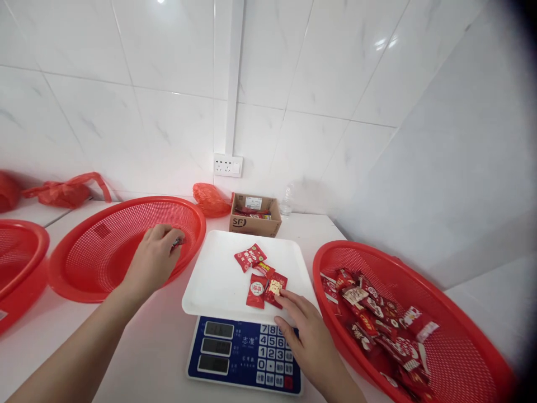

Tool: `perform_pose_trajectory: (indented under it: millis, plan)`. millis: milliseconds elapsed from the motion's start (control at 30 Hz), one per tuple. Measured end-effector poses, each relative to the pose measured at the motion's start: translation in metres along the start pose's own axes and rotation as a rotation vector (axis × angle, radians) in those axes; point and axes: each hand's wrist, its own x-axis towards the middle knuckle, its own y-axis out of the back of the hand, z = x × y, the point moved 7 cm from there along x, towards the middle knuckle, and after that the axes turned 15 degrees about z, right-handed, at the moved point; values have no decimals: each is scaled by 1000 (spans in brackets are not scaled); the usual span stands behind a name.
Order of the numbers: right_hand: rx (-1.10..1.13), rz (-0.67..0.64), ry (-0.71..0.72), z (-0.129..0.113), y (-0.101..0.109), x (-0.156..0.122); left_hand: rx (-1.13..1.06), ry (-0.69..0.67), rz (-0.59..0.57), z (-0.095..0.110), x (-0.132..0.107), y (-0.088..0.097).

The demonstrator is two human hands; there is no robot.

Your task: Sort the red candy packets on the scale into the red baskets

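My left hand (156, 253) is closed over the near right side of a red plastic basket (104, 215). A small dark wrapped packet (178, 242) sticks out from its fingertips, mostly hidden. My right hand (302, 327) lies at the front right of the white tray (212, 280) of a digital scale, fingers stretched out. Its fingertips touch a red snack packet (276, 287) with a pale picture. Beside that packet on the tray are another red packet with a white round label (255, 291), a red and yellow one (264, 268), and a red patterned one (250, 257).
At right stands a red basket (403, 268) with several mixed snack packets (373, 308). The scale's blue keypad panel (245, 358) faces me. Behind are a cardboard box (255, 224) of packets and red plastic bags (212, 200). Another red basket (20, 235) is at far left.
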Motion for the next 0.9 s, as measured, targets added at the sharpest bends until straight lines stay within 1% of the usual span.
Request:
perform_pose_trajectory:
  millis: [33, 100, 167, 233, 333, 400, 467, 533, 600, 667, 733, 833, 900]
  plan:
    - [-3, 2, 7, 0, 0, 0, 14, -24, -14, 2, 2, -3]
    - [-6, 9, 19, -1, 0, 1, -45, -83, -102, 16, 2, -16]
    - [-12, 20, 24, -1, 1, 1, -167, -150, -240, 43, -4, -36]
    - [-20, 32, 22, -1, 1, 2, -237, -222, -325, 72, -9, -54]
    - [-24, 30, 20, -2, 2, 2, -278, -289, -410, 107, -12, -76]
    - [-25, 17, 14, -2, 1, 3, -283, -308, -444, 121, -11, -87]
    - [-29, 2, 6, -2, 1, 3, -288, -317, -468, 129, -9, -95]
    - [-35, -16, -2, -2, 1, 4, -305, -318, -482, 132, -8, -99]
    - [-37, -29, -6, -2, 0, 4, -338, -304, -486, 133, -9, -99]
    - [-32, -35, -3, -3, 0, 3, -382, -278, -474, 131, -9, -94]
    - [-25, -31, 2, -3, 0, 2, -420, -245, -439, 126, -8, -86]
    - [-16, -22, 3, -2, 1, 1, -436, -169, -341, 106, -2, -65]
    - [-9, -23, 3, -2, 1, 1, -419, -99, -267, 84, 5, -49]
